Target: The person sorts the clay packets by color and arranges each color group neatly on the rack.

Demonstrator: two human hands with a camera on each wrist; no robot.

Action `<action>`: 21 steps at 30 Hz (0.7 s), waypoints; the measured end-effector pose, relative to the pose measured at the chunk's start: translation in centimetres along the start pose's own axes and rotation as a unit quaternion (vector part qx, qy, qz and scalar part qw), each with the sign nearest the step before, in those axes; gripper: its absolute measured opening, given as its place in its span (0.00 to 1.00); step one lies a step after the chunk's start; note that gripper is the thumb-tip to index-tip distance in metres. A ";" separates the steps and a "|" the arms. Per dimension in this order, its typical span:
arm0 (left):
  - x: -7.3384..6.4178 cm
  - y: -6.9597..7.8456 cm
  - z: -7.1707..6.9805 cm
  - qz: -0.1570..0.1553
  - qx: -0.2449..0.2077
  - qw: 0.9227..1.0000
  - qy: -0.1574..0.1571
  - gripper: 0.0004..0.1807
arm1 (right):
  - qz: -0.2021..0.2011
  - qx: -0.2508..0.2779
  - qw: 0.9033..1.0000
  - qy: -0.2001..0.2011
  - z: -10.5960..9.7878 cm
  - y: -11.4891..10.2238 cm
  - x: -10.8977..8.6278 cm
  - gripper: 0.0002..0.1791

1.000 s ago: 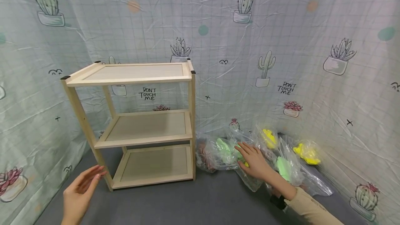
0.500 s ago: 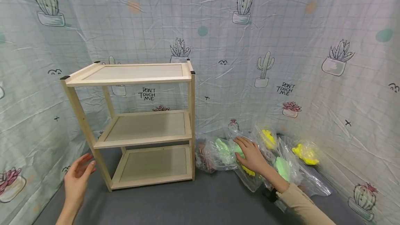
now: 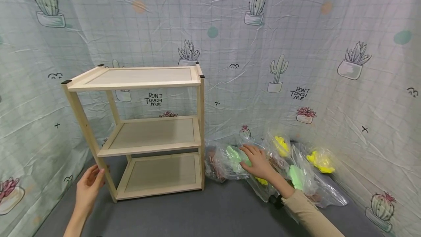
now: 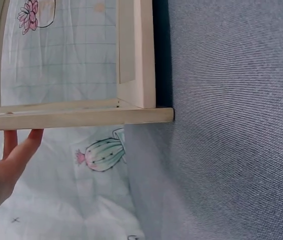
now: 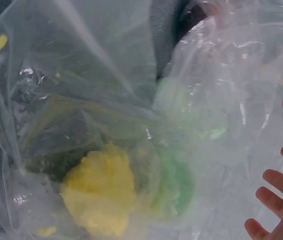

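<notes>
1. Three tiers make up the wooden shelf (image 3: 154, 132), the largest thing before us, upright on the grey surface (image 3: 197, 213). We judge the step in hand to be a reach among the bags while this shelf is braced. Its wood looks pale and smooth, with framed boards and square posts.
2. The pile of clear bags (image 3: 310, 180) lies just to the right of the shelf, at the foot of the curtain (image 3: 236, 46). The plastic is thin, crumpled and shiny, so we expect it to slide and fold under a touch.
3. Our right hand (image 3: 258, 162) reaches over the pile, fingers spread apart and holding nothing; we cannot tell whether the fingertips touch plastic. Taking up a bag would call for lowering those fingers and gathering a fold without dragging its neighbours along.
4. Our left hand (image 3: 88, 182) lightly grips the front left post (image 3: 87, 131) of the shelf, thumb on the near side and fingers reaching behind. We think that is enough to steady the frame.
5. Inside the bags, a pale green piece (image 3: 234, 158) lies just left of the right hand. From the right wrist we see a yellow lump (image 5: 101, 190) with a ruffled edge, its outline softened by plastic.
6. Small black caps (image 3: 67, 82) top the shelf's posts.
</notes>
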State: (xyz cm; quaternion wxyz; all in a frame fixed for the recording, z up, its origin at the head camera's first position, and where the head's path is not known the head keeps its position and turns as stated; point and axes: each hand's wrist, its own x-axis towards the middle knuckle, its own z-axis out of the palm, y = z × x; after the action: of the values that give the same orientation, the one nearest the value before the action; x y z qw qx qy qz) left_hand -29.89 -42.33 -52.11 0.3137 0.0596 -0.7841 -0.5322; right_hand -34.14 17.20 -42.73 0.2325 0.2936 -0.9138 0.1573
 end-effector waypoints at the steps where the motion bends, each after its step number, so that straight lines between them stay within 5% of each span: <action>1: -0.1 0.1 0.0 0.001 -0.004 1.000 -0.006 0.23 | -0.005 -0.004 1.000 -0.004 0.2 0.1 0.0 0.30; 6: -0.5 1.4 0.1 0.032 -0.066 0.997 -0.037 0.21 | -0.028 -0.031 0.999 -0.022 1.4 0.5 0.1 0.37; 12: -2.7 9.2 0.4 -0.003 -0.049 0.998 -0.050 0.17 | -0.041 -0.043 0.997 -0.052 2.1 0.6 0.2 0.43; 14: -2.3 8.5 0.4 -0.015 -0.070 0.996 -0.052 0.17 | -0.045 -0.051 0.996 -0.062 2.3 0.7 0.3 0.44; 19: 0.0 1.6 0.2 -0.028 -0.144 0.987 -0.057 0.20 | -0.048 -0.077 0.992 -0.092 3.0 0.9 0.5 0.48; 21: 0.4 0.3 0.1 -0.031 -0.144 0.988 -0.054 0.20 | -0.046 -0.082 0.990 -0.101 3.2 0.9 0.6 0.48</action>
State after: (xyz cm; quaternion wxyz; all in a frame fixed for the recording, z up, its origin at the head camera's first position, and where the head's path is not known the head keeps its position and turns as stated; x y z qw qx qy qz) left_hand -30.19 -42.28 -51.69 0.2589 0.0093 -0.7130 -0.6515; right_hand -36.16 16.29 -45.26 0.1695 0.3301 -0.9277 0.0409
